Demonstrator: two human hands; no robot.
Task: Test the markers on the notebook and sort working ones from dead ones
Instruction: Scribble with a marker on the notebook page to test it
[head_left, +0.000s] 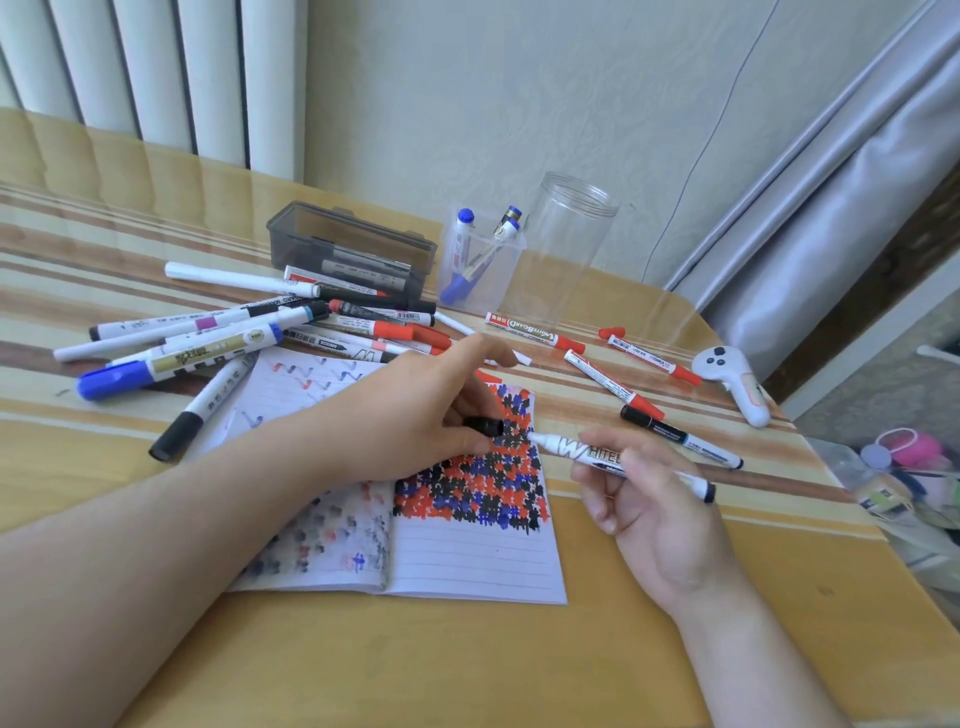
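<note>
The bare tip sits just beside the black cap (485, 427), so a rushed recap could miss and ink the fingers, or the marker (618, 460) could get closed before it has made a clear stroke and be sorted wrongly. The notebook (467, 551) page is already thick with red, blue and black marks, so a faint new line there would be hard to read. The left hand (410, 415) rests on the notebook and pinches the cap between thumb and fingers, other fingers loosely out. The right hand (644, 499) grips the marker's barrel, tip pointing left at the page edge; whether it touches paper I cannot tell. The hands are close but apart. Untested markers (249, 332) lie heaped beyond the notebook; a cup (480, 270) holds three.
</note>
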